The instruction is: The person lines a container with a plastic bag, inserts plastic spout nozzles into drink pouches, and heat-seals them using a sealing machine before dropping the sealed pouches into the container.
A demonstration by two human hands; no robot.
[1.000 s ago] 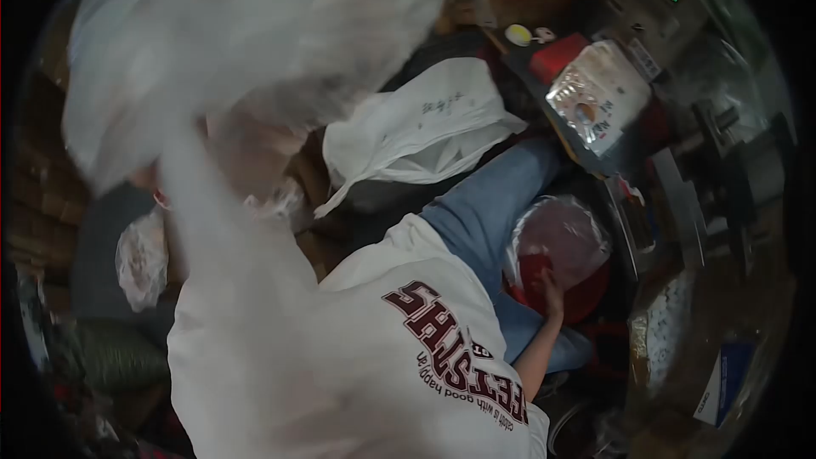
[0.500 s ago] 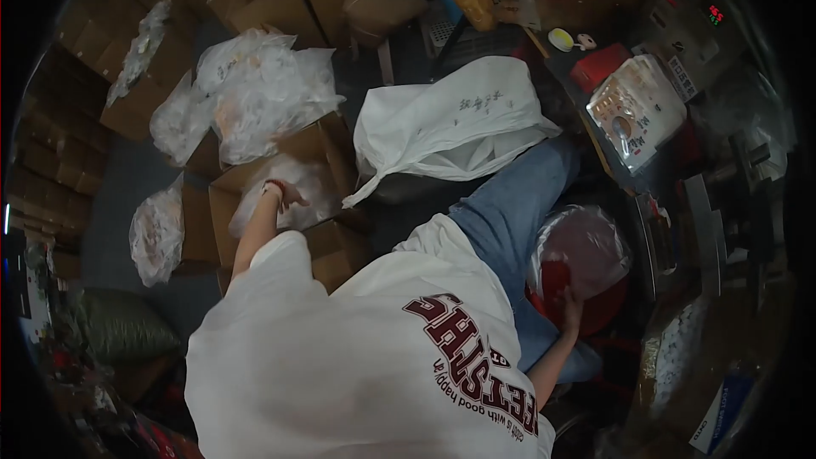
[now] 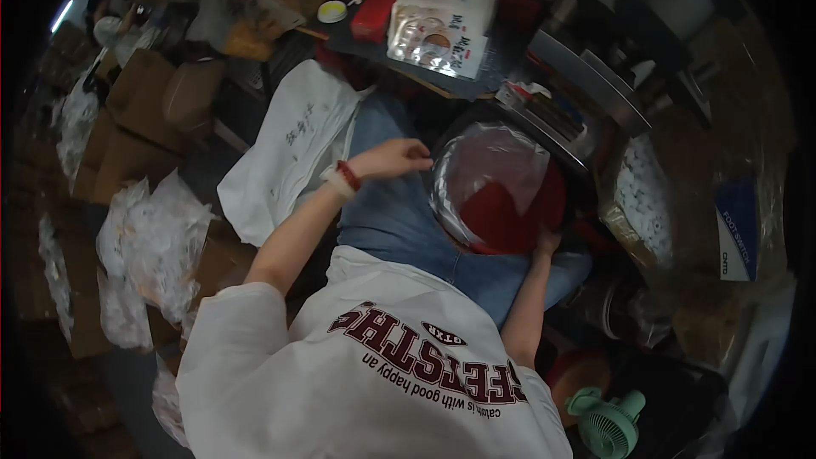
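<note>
A round red basin (image 3: 544, 195), with clear plastic (image 3: 493, 153) over its top, rests at my lap. My right hand (image 3: 546, 242) grips its near right rim; some of the fingers are hidden behind the edge. Just off the basin's left side is my left hand (image 3: 393, 158), with a red bracelet and a pale band at the wrist. Its fingers are loosely bent and a little apart, with nothing visible in them. Beneath that arm lies a large white sack (image 3: 293, 132) with dark writing, against my jeans.
Printed packets (image 3: 442, 21) lie on the bench ahead, beside a red box (image 3: 376, 8). Machine parts (image 3: 586, 76) stand at the right. Plastic-filled cartons (image 3: 153, 246) are on the left. A green fan (image 3: 608, 425) sits at lower right. Another person (image 3: 110, 25) is far left.
My left hand has left the plastic bag in the carton and come across to the basin's side. The view has turned right. My right hand stays at the basin.
</note>
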